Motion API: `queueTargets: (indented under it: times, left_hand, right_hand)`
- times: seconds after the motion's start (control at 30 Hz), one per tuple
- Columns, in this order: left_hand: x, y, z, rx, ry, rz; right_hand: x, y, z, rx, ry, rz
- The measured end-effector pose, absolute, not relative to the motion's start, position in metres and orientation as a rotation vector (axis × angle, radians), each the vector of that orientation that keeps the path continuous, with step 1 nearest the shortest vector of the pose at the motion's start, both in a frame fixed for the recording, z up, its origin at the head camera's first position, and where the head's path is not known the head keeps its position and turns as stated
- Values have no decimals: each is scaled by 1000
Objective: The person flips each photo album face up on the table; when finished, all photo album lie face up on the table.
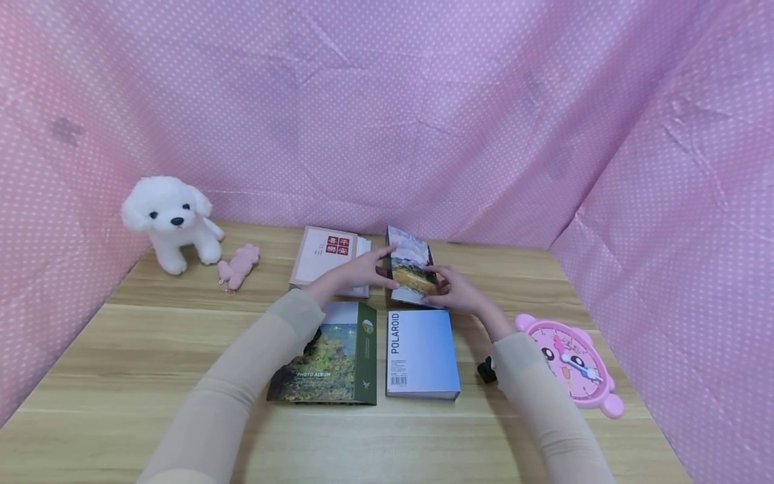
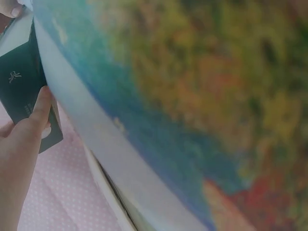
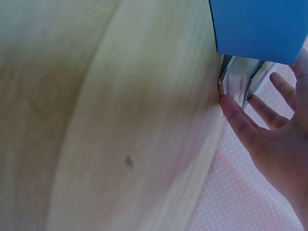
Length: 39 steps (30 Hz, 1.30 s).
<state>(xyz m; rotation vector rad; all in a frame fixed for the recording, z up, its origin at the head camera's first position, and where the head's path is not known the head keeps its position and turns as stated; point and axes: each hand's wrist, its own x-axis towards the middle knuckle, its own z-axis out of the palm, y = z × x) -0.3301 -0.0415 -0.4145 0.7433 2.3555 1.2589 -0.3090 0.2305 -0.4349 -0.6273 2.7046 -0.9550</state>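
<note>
At the back of the table lies a photo album with a painted landscape cover [image 1: 412, 252], between the two hands. The left hand [image 1: 359, 270] touches its left side, index finger and thumb spread apart; in the left wrist view a finger rests on its dark green spine [image 2: 21, 79]. The right hand [image 1: 462, 292] touches its right edge, and in the right wrist view its fairly straight fingers [image 3: 238, 118] meet the album's edge. In front lie a blue POLAROID album [image 1: 423, 349] and a green-spined photo album [image 1: 329, 349], partly under the left forearm. A pale album with red characters [image 1: 314, 255] lies behind the left wrist.
A white plush dog [image 1: 175, 222] sits at the back left, beside a small pink keychain-like item [image 1: 242, 265]. On the right lies a pink clock [image 1: 568, 359] next to the right forearm. Pink dotted cloth [image 1: 387, 121] hangs around the wooden table [image 1: 151, 363].
</note>
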Motion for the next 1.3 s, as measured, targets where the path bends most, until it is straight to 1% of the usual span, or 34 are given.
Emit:
queueTargets:
  times: [0.3, 0.53, 0.73, 0.9, 1.1, 1.3]
  left_hand:
    - [-332, -40, -419, 790, 2403, 1125]
    - [-335, -40, -426, 787, 2428, 1004]
    - [-335, -40, -427, 754, 2465, 966]
    - [-337, -42, -424, 780, 2537, 882]
    - [-330, -47, -418, 835, 2602, 828]
    - [-320, -58, -408, 877, 2632, 841]
  right_hand:
    - [-312, 229, -434, -689, 2792, -842]
    - [-314, 230, -437, -661, 2816, -769]
    - [-313, 234, -438, -670, 2783, -810]
    - [-313, 239, -436, -682, 2735, -865]
    - [-309, 243, -428, -691, 2707, -908]
    - [-298, 239, -410, -729, 2800, -856]
